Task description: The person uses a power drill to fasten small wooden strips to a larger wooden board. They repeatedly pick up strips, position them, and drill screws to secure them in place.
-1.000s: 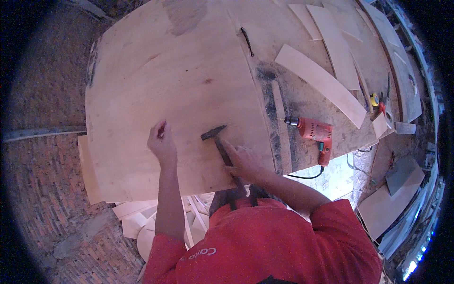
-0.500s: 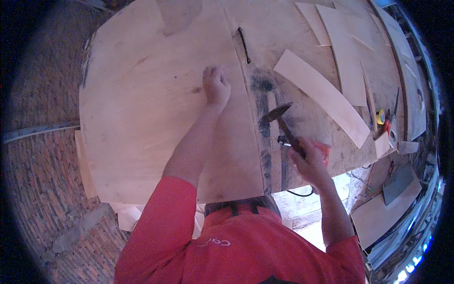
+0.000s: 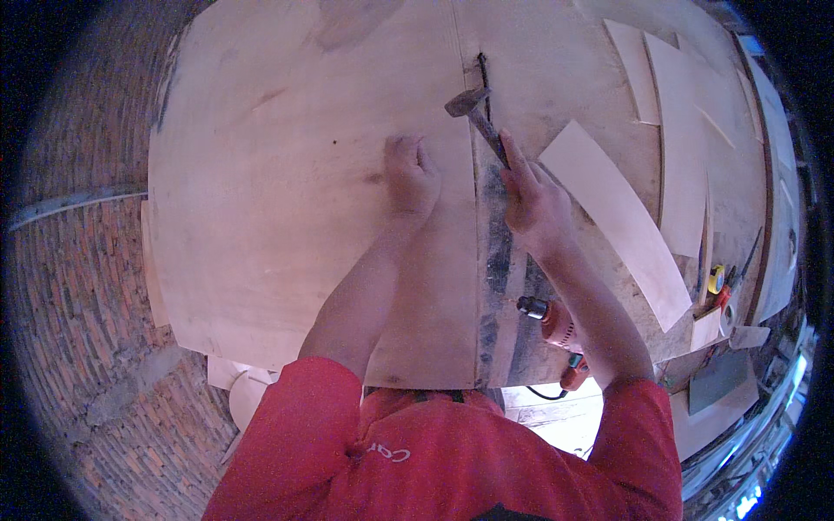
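Note:
My right hand (image 3: 537, 204) is closed around the handle of a hammer (image 3: 473, 106), one finger stretched along it. The hammer's head is over the far part of a large plywood sheet (image 3: 261, 217), close to the sheet's right edge. On that sheet rests my left hand (image 3: 411, 178), curled into a fist; whatever its fingers may hold is hidden. A thin dark rod-like tool (image 3: 484, 74) lies just beyond the hammer head, partly covered by it. Near my right forearm an orange-red power drill (image 3: 556, 326) lies at the table's near edge.
A curved strip of thin wood (image 3: 617, 226) lies right of my right hand. Farther right are long boards (image 3: 678, 130), a yellow tape measure (image 3: 716, 279) and a red-handled tool (image 3: 724, 298). A brick surface (image 3: 78, 321) stretches along the left.
My right hand has carried the hammer away from me and to the left, uncovering the drill. My left fist stays on the sheet. The whole view has shifted slightly.

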`<state>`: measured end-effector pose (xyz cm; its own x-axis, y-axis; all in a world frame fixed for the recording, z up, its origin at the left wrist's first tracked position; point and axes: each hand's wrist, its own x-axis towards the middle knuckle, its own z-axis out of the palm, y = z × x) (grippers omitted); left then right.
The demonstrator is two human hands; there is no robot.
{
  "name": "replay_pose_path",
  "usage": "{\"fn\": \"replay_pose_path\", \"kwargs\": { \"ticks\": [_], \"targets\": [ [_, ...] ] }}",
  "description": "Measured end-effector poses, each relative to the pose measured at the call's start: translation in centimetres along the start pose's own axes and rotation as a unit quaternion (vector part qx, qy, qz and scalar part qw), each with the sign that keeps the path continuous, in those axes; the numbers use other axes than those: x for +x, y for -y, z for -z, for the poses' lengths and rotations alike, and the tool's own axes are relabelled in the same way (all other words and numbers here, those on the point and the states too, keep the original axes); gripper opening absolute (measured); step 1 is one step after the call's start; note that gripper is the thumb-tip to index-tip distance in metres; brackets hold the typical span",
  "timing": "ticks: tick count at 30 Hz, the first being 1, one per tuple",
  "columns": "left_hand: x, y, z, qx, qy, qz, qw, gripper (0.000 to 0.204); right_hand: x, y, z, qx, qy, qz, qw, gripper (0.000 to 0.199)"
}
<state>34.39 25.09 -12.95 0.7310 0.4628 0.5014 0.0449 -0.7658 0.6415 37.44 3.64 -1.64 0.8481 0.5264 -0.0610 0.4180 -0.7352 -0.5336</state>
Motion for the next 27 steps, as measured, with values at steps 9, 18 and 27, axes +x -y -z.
{"fn": "replay_pose_path", "kwargs": {
  "ticks": [9,18,27],
  "targets": [
    [-0.2,0.4,-0.5,-0.076,0.001,0.037,0.996,0.009,1.3,-0.5,-1.9,-0.096,0.092,-0.046,0.99,0.068],
    [0.4,1.0,-0.1,-0.137,-0.01,0.053,0.989,0.013,-4.0,-2.2,1.6,0.02,-0.008,-0.032,0.999,0.051],
    [1.0,-2.2,0.2,-0.168,0.127,-0.012,0.978,0.009,-12.5,-4.0,3.4,0.173,-0.002,-0.224,0.959,0.048]
  ]
}}
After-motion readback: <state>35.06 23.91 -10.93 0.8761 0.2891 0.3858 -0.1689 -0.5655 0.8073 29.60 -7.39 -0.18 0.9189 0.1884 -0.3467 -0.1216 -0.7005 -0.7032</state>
